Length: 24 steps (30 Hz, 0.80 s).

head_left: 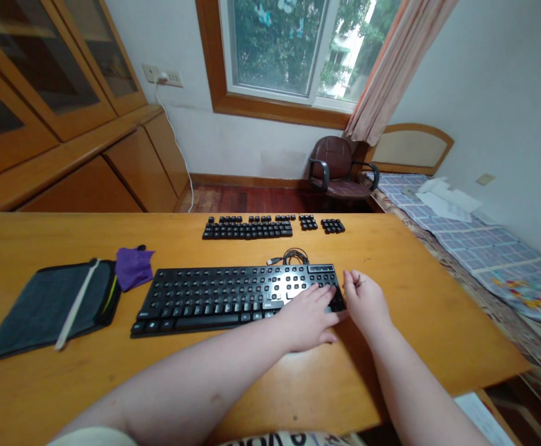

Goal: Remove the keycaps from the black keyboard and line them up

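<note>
A black keyboard (214, 297) lies on the wooden desk with most of its keycaps off, though the spacebar and several bottom-row keys are still on it. My left hand (310, 316) rests flat over its right part, fingers spread across the number pad and hiding some of it. Just beyond the keyboard's right edge, my right hand (365, 300) is closed in a pinch; a thin dark bit shows at its fingers, too small to name. Loose black keycaps (246, 230) stand in keyboard order near the desk's far edge. Behind the keyboard sits its coiled cable (295, 255) with a USB plug.
On the left lie a dark grey pouch (42, 303) with a pale stick-like tool (77, 306) across it and a purple cloth (133, 267). Past the desk are an office chair (338, 167), a bed (456, 235) and a wooden cabinet (126, 161).
</note>
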Tool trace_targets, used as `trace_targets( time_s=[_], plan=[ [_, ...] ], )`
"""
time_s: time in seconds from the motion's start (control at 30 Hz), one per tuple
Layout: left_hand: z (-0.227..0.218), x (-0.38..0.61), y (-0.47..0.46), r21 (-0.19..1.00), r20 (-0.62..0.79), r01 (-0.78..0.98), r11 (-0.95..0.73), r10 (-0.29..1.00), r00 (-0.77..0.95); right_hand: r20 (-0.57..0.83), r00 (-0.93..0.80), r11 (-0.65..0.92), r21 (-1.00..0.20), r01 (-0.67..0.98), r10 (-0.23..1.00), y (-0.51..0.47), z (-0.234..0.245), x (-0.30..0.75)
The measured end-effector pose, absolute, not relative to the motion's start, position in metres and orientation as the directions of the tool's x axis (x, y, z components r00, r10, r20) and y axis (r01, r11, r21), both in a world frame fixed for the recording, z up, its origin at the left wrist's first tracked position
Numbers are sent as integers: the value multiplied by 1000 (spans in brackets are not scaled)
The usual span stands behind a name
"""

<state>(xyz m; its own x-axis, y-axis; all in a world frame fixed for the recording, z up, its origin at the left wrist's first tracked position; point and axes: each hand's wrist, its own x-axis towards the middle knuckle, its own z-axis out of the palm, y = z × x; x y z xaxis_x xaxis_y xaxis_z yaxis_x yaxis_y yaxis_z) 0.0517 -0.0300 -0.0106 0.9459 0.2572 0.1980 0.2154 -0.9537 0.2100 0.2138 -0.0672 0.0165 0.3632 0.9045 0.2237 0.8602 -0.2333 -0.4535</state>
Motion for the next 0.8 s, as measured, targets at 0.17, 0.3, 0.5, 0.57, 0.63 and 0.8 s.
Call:
trace_targets(
  time_s=[0.17,0.3,0.5,0.57,0.63,0.8],
  plan=[
    [-12,52,-30,217,204,216,-952,261,944,267,158,-1,-508,861,951,-73,26,229],
    [-12,53,-31,222,191,227,-948,270,944,235,209,-19,-620,784,949,-73,27,235],
    [-11,52,-30,210,185,226,-951,266,946,112,504,-266,-740,617,856,-63,17,244],
    [-11,52,-30,207,187,228,-951,267,945,59,553,-324,-757,567,831,-59,14,246],
    [-12,52,-30,204,185,233,-951,271,945,28,578,-356,-764,539,815,-58,13,246],
    [-14,53,-30,202,171,235,-951,270,947,78,588,-370,-708,601,805,-60,10,233]
  ],
)
